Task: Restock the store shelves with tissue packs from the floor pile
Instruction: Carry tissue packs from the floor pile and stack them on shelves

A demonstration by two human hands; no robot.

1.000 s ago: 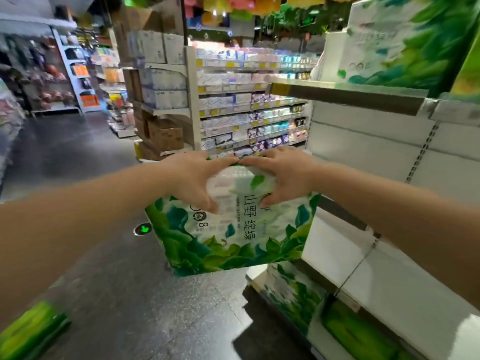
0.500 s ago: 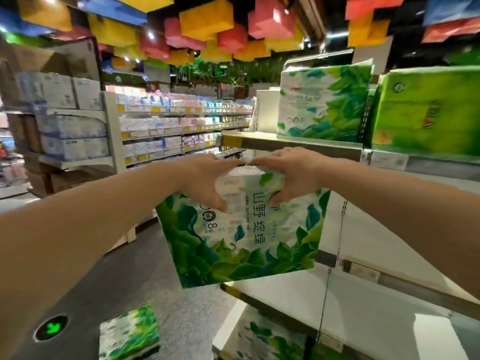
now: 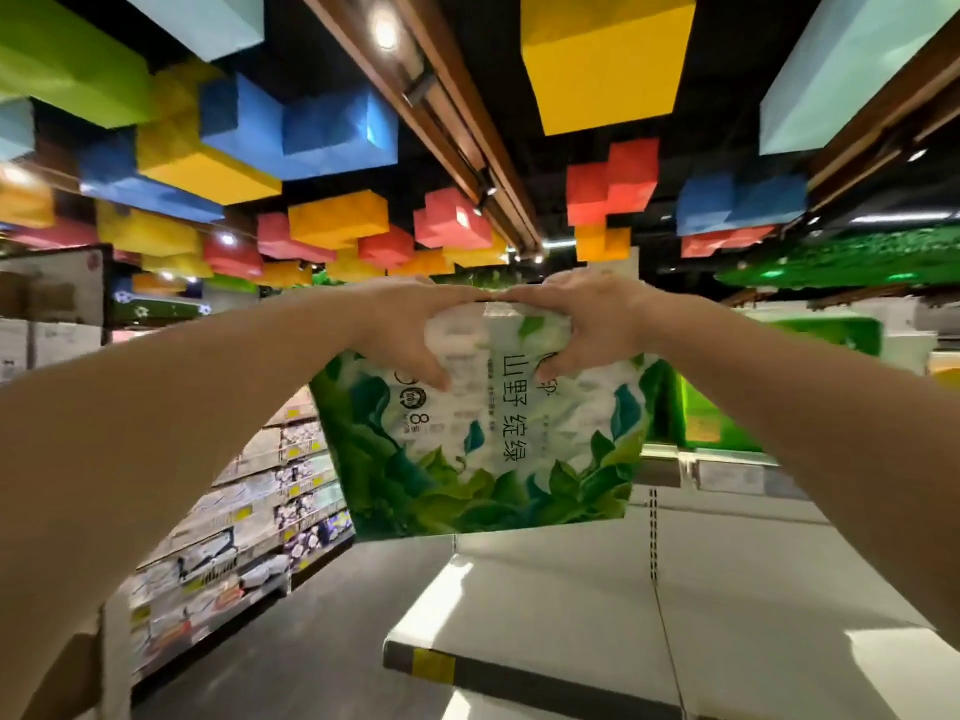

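Green-and-white leaf-printed plastic tissue pack (image 3: 483,439) held aloft above the bare white metal shelf (image 3: 597,605) | left hand (image 3: 410,330) and right hand (image 3: 587,319) fingers curled, gripping its top edge | fingertips touching.

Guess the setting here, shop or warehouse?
Most likely a retail shop: aisle shelving stocked with boxed goods, a yellow price tag on a bare white shelf, and both hands holding a tissue pack.

Left hand (image 3: 410,330) and right hand (image 3: 587,319) raised, fingers curled, gripping.
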